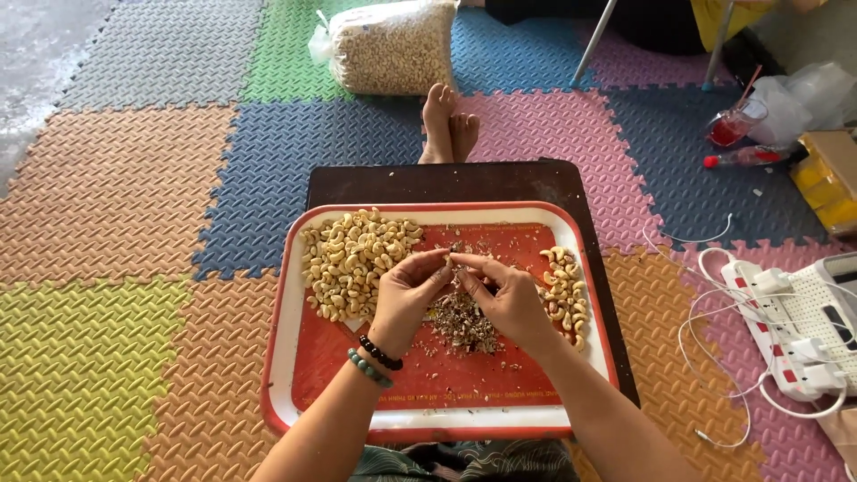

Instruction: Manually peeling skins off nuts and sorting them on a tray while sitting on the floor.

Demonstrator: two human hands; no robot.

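— Head view: two hands over one red tray [287, 357] with a white rim, set on one dark board [357, 186]. Count of the piles?

— Three. Big cashew pile [353, 261] on the left, smaller cashew pile [566, 290] on the right, brown heap of skins [462, 321] in the middle, just under the hands.

— State of the hands?

— Left hand [403, 295] pinching one small nut [452, 260] at the fingertips; right hand [509, 299] pinching the same nut from the other side, fingertips touching above the skins. Two bead bracelets [375, 359] on the left wrist, one black, one teal.

— Packages?

— One clear plastic sack [388, 46] full of nuts, lying at the top on the foam mats, beyond two bare feet [449, 125]. Yellow boxes [826, 183] at the far right edge, count unclear. One clear cup [734, 125] of red drink with a straw, one bottle [748, 157] with a red cap lying beside it.

— Anything else on the right?

— One white power strip [775, 332] with plugs and white cables, beside one white device partly out of frame.
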